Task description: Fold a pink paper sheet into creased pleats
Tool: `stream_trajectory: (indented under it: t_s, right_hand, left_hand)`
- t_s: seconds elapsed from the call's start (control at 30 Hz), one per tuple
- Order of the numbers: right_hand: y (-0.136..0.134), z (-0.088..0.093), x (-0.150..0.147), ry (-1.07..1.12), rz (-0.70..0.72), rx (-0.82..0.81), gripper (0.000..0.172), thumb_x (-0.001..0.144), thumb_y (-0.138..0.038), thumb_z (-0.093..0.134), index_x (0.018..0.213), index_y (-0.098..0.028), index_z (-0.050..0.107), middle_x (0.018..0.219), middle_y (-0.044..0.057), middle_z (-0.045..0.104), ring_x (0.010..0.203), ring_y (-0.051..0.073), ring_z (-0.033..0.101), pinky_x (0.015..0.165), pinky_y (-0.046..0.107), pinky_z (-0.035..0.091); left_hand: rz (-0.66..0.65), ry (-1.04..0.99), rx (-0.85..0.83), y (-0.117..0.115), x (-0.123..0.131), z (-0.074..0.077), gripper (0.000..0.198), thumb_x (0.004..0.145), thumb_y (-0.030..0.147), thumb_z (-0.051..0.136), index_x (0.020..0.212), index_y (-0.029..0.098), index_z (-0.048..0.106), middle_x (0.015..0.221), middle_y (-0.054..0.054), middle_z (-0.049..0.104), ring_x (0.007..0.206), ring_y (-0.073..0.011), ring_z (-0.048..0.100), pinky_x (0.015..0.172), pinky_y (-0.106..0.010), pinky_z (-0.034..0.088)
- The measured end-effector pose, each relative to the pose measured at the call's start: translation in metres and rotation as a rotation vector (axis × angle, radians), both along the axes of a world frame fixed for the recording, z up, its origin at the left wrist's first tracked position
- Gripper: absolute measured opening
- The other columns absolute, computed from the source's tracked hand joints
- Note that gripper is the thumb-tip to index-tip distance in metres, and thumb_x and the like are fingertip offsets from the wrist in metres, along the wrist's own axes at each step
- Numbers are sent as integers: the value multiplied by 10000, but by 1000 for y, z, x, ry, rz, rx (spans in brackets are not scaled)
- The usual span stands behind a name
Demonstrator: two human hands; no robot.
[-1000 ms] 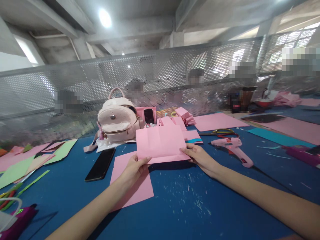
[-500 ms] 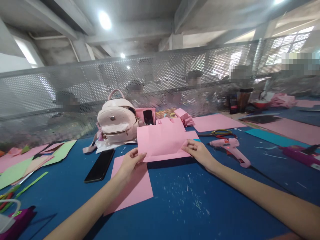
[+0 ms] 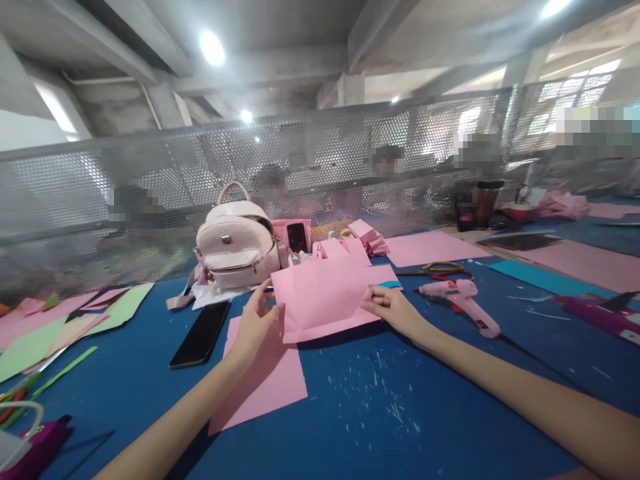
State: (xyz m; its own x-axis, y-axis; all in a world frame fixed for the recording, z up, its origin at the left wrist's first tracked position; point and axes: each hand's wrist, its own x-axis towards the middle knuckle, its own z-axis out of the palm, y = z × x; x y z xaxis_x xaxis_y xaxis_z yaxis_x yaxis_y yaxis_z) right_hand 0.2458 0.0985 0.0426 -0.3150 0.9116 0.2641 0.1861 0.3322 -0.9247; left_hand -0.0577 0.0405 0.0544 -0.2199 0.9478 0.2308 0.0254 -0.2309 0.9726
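Observation:
A creased sheet of pink paper [image 3: 323,300] is held up between my two hands, just over the blue table. My left hand [image 3: 260,319] grips its left edge, thumb in front and fingers partly behind. At the lower right corner my right hand [image 3: 390,307] pinches the paper between thumb and fingers. Under my left forearm lies another flat pink sheet [image 3: 280,380]. A black phone [image 3: 201,335] rests left of that sheet. Right of my right hand is a pink hot glue gun [image 3: 465,301] on its side, its cord trailing away.
A pale pink backpack [image 3: 235,243] stands at the back before a perforated metal screen [image 3: 320,157]. Scissors [image 3: 443,269] lie behind the glue gun. Folded pink pieces [image 3: 369,237] are piled near the screen. Green paper [image 3: 115,308] lies at left. Small scraps dot the blue table [image 3: 450,413].
The held paper's lower left side has come down and nearer, so the sheet tilts. My left hand has moved up along its left edge. My right hand has hardly moved.

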Motion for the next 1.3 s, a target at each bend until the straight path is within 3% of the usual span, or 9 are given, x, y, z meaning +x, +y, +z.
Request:
stream_trajectory:
  t_s: [0.13,0.33,0.6,0.73,0.83,0.93,1.0,1.17,1.3]
  right_hand:
    - [-4,-2,-3,-20,53,-27,392,656,-539,817,711,-206,616,631,-11,599,657,196,579,627,307,457]
    - [-5,-2,-3,-24,79,-45,373,656,-521,822,740,-205,644,653,-9,625,671,200,595,639,312,479]
    - [-4,-3,-2,-25,79,-55,348,665,-496,822,745,-202,653,652,-9,630,656,195,593,625,305,471]
    - [-3,-4,-2,-29,72,-63,347,665,-491,823,745,-199,653,631,-12,625,632,189,585,603,297,454]
    - [-3,-5,-2,-31,66,-73,357,663,-501,820,738,-200,644,609,-15,616,609,187,577,584,293,434]
    - [-3,-4,-2,-31,59,-83,367,671,-514,807,742,-197,637,602,-17,613,594,181,572,572,285,414]
    - [-4,-3,-1,-28,54,-90,374,673,-518,802,749,-194,632,604,-20,613,583,172,567,562,275,396]
    - [-4,-3,-1,-13,31,-111,377,685,-519,784,747,-192,606,546,-53,552,491,123,497,492,242,336]
    - [-4,-2,-3,26,12,-138,402,695,-545,762,782,-195,584,575,-40,580,513,147,578,470,238,387]
  left_hand:
    - [56,50,37,0,1,4,656,746,262,812,1355,270,565,1208,-77,650,1021,-222,636,814,-271,490]
    - [70,158,36,-2,0,5,379,728,198,817,1096,232,733,1194,-75,685,1040,-249,632,920,-324,459]
    - [61,357,87,3,-6,0,213,910,265,700,1101,174,671,1261,-79,618,1190,-261,563,1036,-501,430]
    - [81,411,138,2,-8,0,188,886,263,720,1044,169,678,1280,-76,597,1234,-274,519,1080,-527,369]
    - [71,392,137,-1,-7,3,196,813,243,776,977,173,697,1175,-62,641,1150,-263,557,1056,-482,386]
    - [29,316,97,-4,-4,6,254,750,282,817,978,212,733,1039,-47,694,1022,-252,614,938,-361,464]
    - [-13,246,60,-6,-1,6,319,735,341,828,1018,227,734,1057,-55,707,984,-248,640,846,-310,498]
    - [-207,91,-61,-10,5,4,549,758,536,782,1183,208,666,1112,-104,717,955,-266,697,787,-328,558]
    - [-322,129,-151,-16,6,1,513,765,553,782,1083,156,714,1082,-148,733,981,-305,702,807,-365,567]
